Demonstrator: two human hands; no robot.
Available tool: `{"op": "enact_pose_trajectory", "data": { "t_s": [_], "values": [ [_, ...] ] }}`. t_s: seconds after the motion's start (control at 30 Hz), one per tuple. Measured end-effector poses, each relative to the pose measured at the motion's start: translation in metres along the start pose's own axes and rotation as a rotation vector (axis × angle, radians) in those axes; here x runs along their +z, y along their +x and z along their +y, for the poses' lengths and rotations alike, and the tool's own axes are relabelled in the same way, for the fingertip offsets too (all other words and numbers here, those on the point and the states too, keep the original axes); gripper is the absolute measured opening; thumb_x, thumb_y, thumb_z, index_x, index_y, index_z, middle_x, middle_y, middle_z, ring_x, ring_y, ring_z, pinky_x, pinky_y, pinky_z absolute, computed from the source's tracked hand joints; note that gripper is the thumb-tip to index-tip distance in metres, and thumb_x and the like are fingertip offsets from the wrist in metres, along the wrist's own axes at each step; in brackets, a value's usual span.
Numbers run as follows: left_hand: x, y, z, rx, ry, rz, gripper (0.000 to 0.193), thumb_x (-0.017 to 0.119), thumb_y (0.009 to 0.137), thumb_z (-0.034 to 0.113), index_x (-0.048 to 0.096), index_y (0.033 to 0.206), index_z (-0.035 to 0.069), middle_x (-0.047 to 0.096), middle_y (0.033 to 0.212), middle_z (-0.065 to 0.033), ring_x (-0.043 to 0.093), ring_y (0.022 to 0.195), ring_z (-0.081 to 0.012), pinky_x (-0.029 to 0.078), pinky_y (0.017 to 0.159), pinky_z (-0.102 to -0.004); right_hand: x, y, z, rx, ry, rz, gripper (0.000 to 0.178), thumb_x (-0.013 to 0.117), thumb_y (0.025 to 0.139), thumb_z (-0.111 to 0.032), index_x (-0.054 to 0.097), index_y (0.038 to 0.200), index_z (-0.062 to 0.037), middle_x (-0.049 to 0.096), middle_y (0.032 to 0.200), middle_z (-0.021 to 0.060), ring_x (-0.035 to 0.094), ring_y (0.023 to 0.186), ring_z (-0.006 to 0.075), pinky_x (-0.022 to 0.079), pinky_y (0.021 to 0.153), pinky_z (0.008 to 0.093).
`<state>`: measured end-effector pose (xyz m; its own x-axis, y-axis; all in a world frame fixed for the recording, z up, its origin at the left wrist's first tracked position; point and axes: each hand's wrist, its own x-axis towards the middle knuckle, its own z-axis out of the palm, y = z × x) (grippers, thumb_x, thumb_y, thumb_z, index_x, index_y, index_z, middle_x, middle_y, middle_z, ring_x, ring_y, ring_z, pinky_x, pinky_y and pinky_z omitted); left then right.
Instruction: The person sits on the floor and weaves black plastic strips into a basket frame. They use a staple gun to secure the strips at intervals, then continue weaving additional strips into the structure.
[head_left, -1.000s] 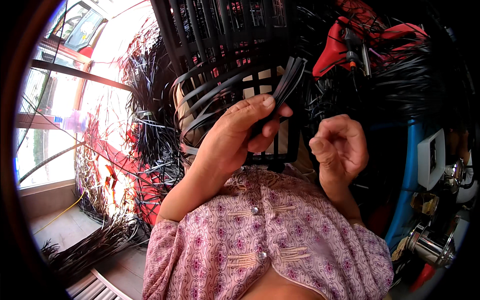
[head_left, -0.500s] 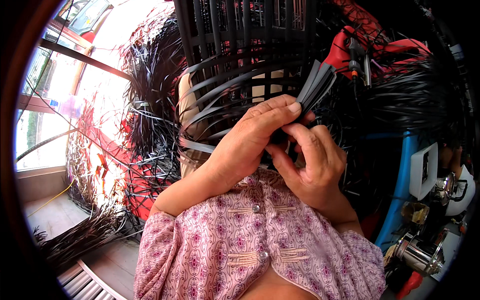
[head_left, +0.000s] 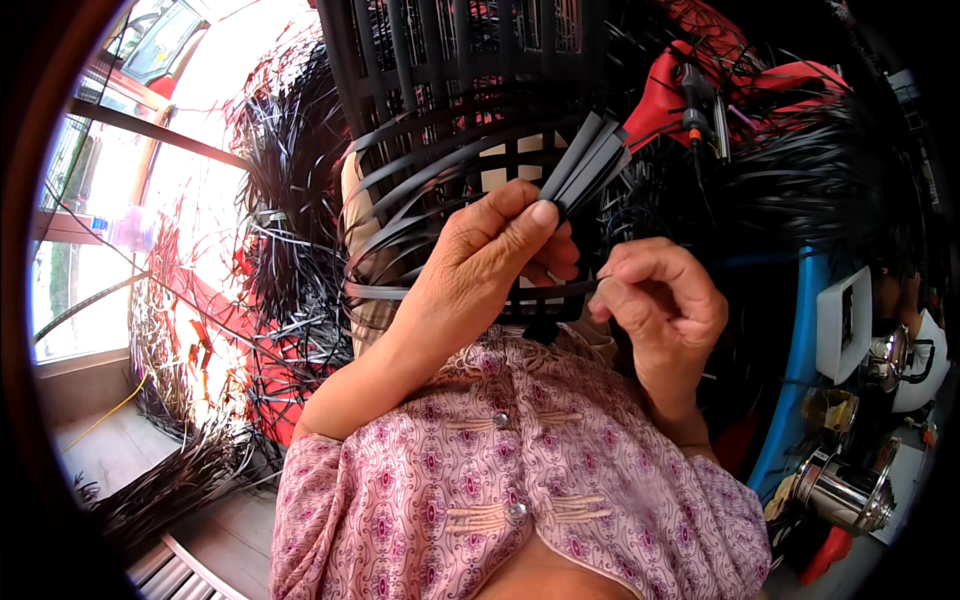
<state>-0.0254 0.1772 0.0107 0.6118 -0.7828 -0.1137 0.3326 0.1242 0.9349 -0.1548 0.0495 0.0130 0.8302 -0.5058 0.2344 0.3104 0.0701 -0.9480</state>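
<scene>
A bunch of strips (head_left: 585, 160), flat and dark grey to black, sits just above the middle of the view, toward 1 o'clock, over the lower part of a black slatted frame (head_left: 465, 70). The left hand (head_left: 490, 240) grips it, thumb pressed against the bent fingers. The right hand (head_left: 665, 310) lies close by, toward 4 o'clock from the left, with thumb and forefinger closed together; they appear to pinch the end of a single dark strip (head_left: 555, 293) that reaches across from under the left hand.

As far as can be judged, gathering is well along: many ends are together in one fist, and several strips bow out in wide arcs toward 9 and 10 o'clock. The single strip stands apart from the bunch, so the sorting looks unfinished. How many strips are in the fist is hard to tell.

The bunch's free ends fan slightly and point to 1 o'clock; its long axis runs from 1 to 7 o'clock. The single strip lies nearly level, between 9 and 3 o'clock.
</scene>
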Motion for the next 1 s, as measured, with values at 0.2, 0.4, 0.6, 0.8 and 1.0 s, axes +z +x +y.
{"op": "enact_pose_trajectory", "data": {
  "t_s": [0.2, 0.4, 0.6, 0.8, 1.0],
  "values": [
    [0.005, -0.004, 0.017, -0.245, 0.151, -0.017, 0.031, 0.053, 0.103, 0.032, 0.062, 0.098, 0.003, 0.061, 0.076, -0.0007, 0.055, 0.061, -0.0050, 0.043, 0.052, -0.0185, -0.011, 0.008, 0.007, 0.015, 0.060, 0.160, 0.019, 0.070, 0.087, 0.004, 0.063, 0.105, 0.0022, 0.068, 0.089, 0.0068, 0.064, 0.077, 0.0101, 0.053, 0.070, 0.0224],
    [-0.003, -0.001, 0.008, -0.215, 0.214, -0.081, 0.028, 0.054, 0.103, 0.030, 0.063, 0.099, 0.004, 0.055, 0.067, 0.0031, 0.046, 0.054, -0.0020, 0.034, 0.047, -0.0159, -0.019, 0.015, 0.013, 0.078, 0.025, 0.212, 0.021, 0.072, 0.088, -0.003, 0.065, 0.107, 0.0017, 0.068, 0.088, 0.0054, 0.064, 0.073, 0.0090, 0.054, 0.066, 0.0219],
    [-0.012, 0.004, 0.004, -0.273, -0.069, -0.162, 0.024, 0.065, 0.096, 0.030, 0.063, 0.098, 0.006, 0.054, 0.071, 0.0067, 0.045, 0.059, -0.0009, 0.031, 0.051, -0.0171, -0.022, 0.016, 0.015, 0.185, 0.059, 0.136, 0.019, 0.067, 0.091, -0.005, 0.066, 0.109, 0.0025, 0.069, 0.089, 0.0063, 0.065, 0.072, 0.0095, 0.054, 0.064, 0.0226],
    [-0.008, 0.000, 0.009, -0.187, 0.167, -0.045, 0.011, 0.067, 0.089, 0.015, 0.067, 0.092, 0.005, 0.058, 0.077, 0.0079, 0.048, 0.070, 0.0004, 0.036, 0.061, -0.0185, -0.015, 0.017, 0.014, 0.201, 0.092, 0.174, 0.018, 0.059, 0.091, -0.003, 0.065, 0.106, 0.0048, 0.066, 0.082, 0.0077, 0.064, 0.065, 0.0130, 0.052, 0.057, 0.0256],
    [-0.011, -0.001, 0.007, -0.296, -0.079, -0.020, 0.010, 0.067, 0.087, 0.015, 0.066, 0.088, 0.004, 0.049, 0.066, 0.0091, 0.040, 0.056, -0.0003, 0.027, 0.050, -0.0192, -0.024, 0.013, 0.016, 0.149, 0.081, -0.024, 0.019, 0.060, 0.093, -0.001, 0.065, 0.111, 0.0039, 0.065, 0.093, 0.0051, 0.064, 0.081, 0.0097, 0.054, 0.069, 0.0228]
  ]
}}
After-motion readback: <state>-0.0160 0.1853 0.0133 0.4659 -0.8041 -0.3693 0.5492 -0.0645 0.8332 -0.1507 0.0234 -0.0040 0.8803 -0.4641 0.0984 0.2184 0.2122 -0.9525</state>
